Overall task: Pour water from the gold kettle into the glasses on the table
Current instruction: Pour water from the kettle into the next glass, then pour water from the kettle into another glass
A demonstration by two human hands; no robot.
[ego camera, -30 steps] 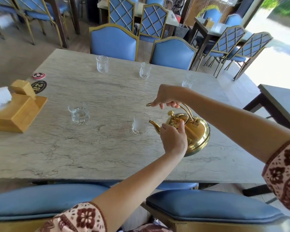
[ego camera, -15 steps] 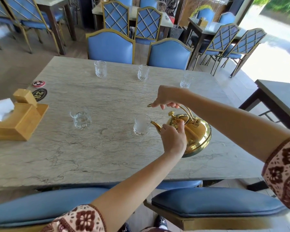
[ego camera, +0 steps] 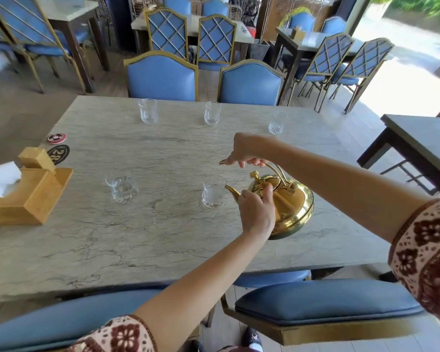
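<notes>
1. Kettle (ego camera: 287,207) tilted toward near glass (ego camera: 213,191), spout tip at its rim. We judge a pour under way; no stream visible.
2. Risk: we tip further and water overshoots the narrow rim onto the table (ego camera: 137,237); spout could knock the glass.
3. Risk: lid slips if our left hand (ego camera: 257,212) lifts off.
4. Right hand (ego camera: 247,151) above, fingers closed round the handle, arm reaching in from the right.
5. Left hand low, fingers pressed on the lid, forearm stretched forward.
6. Second near glass (ego camera: 122,189) to the left holds water; three far glasses look empty.
</notes>
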